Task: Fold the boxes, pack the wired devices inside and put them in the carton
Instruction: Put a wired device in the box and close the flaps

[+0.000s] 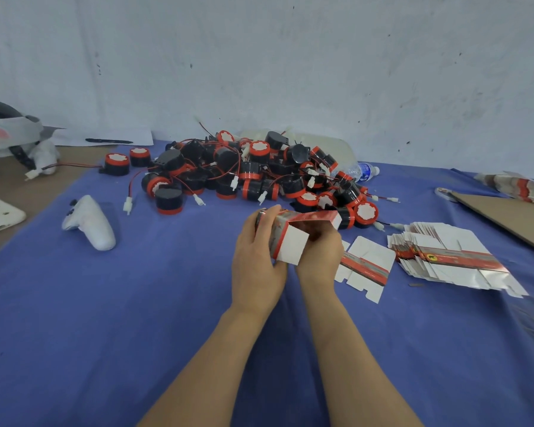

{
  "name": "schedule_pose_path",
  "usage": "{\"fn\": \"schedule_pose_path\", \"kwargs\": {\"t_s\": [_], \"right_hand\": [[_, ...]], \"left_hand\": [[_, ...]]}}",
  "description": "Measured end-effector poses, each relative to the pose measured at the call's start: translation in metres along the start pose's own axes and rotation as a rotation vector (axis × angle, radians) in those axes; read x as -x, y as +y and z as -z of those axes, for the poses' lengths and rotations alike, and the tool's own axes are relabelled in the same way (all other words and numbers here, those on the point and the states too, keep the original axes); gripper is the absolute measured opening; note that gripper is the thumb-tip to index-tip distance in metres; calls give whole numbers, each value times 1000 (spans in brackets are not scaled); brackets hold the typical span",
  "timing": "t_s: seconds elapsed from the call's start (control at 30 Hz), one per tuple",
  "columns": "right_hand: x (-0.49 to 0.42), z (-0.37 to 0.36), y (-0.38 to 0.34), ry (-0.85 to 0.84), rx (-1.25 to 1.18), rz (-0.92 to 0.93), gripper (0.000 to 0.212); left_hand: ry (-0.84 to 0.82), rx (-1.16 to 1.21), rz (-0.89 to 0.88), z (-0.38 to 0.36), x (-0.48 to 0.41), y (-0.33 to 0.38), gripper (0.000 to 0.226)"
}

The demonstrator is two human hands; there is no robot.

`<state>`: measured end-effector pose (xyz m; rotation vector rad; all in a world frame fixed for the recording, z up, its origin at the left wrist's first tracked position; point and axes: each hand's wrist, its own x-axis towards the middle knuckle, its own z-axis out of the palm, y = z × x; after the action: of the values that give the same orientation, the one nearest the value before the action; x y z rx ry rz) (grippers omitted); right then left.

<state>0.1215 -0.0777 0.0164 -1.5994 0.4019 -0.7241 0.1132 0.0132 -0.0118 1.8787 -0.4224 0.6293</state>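
You're holding the box (293,235) over mid-worktop (136,303), open end facing you, white flap hanging. Left hand (256,257) grip is wrapping its left side; right hand (319,257) grip is curling round its lower right edge. Wired devices (259,174) are lying heaped at 12 o'clock from it, flat blanks (444,257) at 3 o'clock, controller (90,223) at 9 o'clock.

Head camera looks forward and down, close over left hand (256,266) and right hand (319,257).
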Motion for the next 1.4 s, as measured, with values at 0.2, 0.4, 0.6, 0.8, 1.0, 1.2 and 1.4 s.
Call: {"fn": "schedule_pose_path", "kwargs": {"t_s": [0.2,0.4,0.6,0.8,1.0,1.2,1.4], "right_hand": [[-1,0,11,-136,369,327,16],[-8,5,17,-148,435,271,18],[-8,6,9,-96,112,-58,50],[-7,8,12,-13,145,10,22],[6,-3,17,-207,258,325,17],[11,-7,7,-427,-52,78,18],[0,4,5,-377,-106,-81,52]], "left_hand": [[50,233,253,5,-5,-4,63],[75,245,266,5,-8,-7,56],[-14,293,255,5,-6,1,52],[-32,301,317,3,-5,3,44],[67,464,444,7,-9,0,28],[-19,662,550,10,-15,2,60],[-145,741,594,12,-17,6,35]]}}
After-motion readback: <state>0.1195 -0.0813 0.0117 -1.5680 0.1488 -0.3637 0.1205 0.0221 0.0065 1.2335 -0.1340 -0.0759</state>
